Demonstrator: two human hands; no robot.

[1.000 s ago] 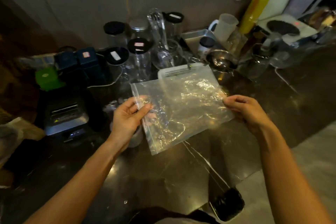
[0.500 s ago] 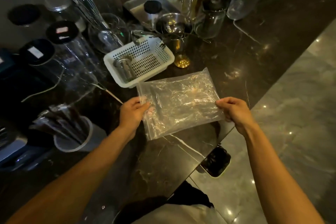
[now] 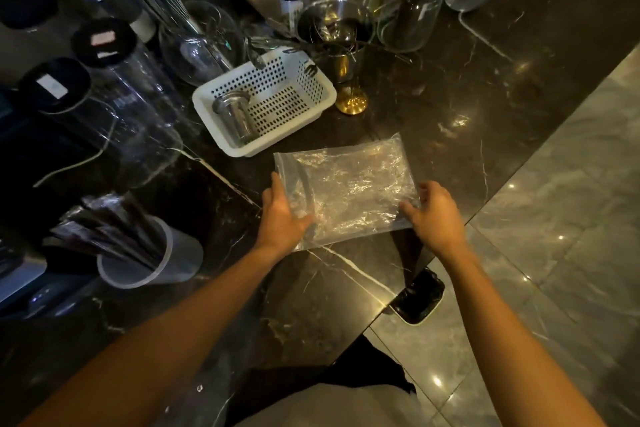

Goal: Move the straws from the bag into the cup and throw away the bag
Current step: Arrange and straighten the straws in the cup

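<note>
A clear, crinkled plastic bag (image 3: 349, 184) is stretched flat between my hands just above the dark marble counter, near its front edge; I see no straws inside it. My left hand (image 3: 282, 213) grips its left end and my right hand (image 3: 431, 210) grips its right end. At the lower left a translucent cup (image 3: 173, 260) stands on the counter with several dark wrapped straws (image 3: 104, 229) leaning out of it to the left.
A white perforated basket (image 3: 311, 107) holding a metal cup sits just behind the bag. Glass jars, a whisk, a steel bowl and a gold-footed cup crowd the back. A black-lined bin (image 3: 419, 298) stands on the grey floor below the counter edge.
The view has tilted down and closer. Both hands have lowered the bag toward the counter near its front edge, still holding both ends.
</note>
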